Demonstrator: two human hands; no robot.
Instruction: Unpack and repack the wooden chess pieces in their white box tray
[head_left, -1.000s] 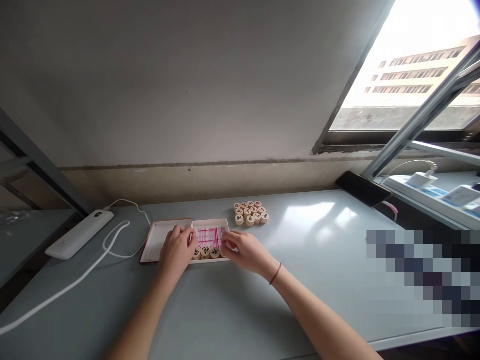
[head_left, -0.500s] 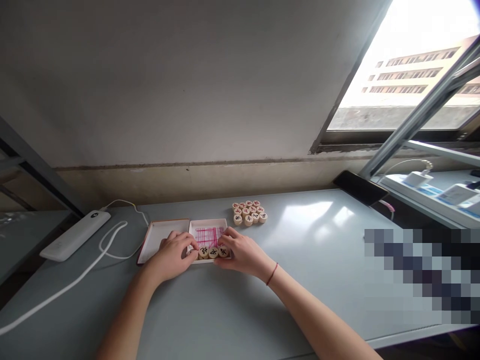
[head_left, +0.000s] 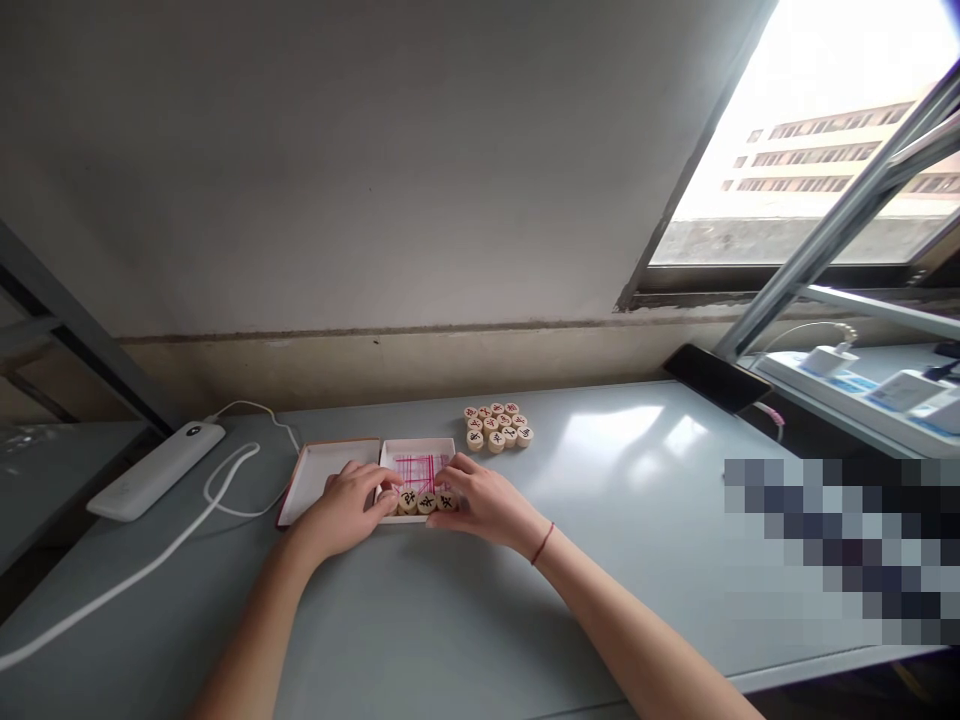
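Observation:
A row of round wooden Chinese chess pieces (head_left: 427, 503) with black characters lies along the near side of a shallow white box (head_left: 416, 447). My left hand (head_left: 352, 508) is closed at the row's left end, its thumb and fingers curled round the end piece, which they mostly hide. At the right end, my right hand (head_left: 480, 500) grips the last piece between thumb and fingers. Pink-red lines show on a clear sheet or bag (head_left: 414, 468) in the box behind the row. The box's open lid (head_left: 330, 465) lies flat at its left, partly under my left hand.
More Chinese chess pieces (head_left: 496, 424) stand grouped on the grey desk (head_left: 600, 560), behind and right of the box. A white power bank (head_left: 154, 475) with a looping white cable (head_left: 150, 570) lies at the left. A dark phone (head_left: 716, 378) leans at the right by a metal frame.
My right hand has shifted very slightly left, covering more of the end piece. Both hands stay at the row, and the view has moved a little.

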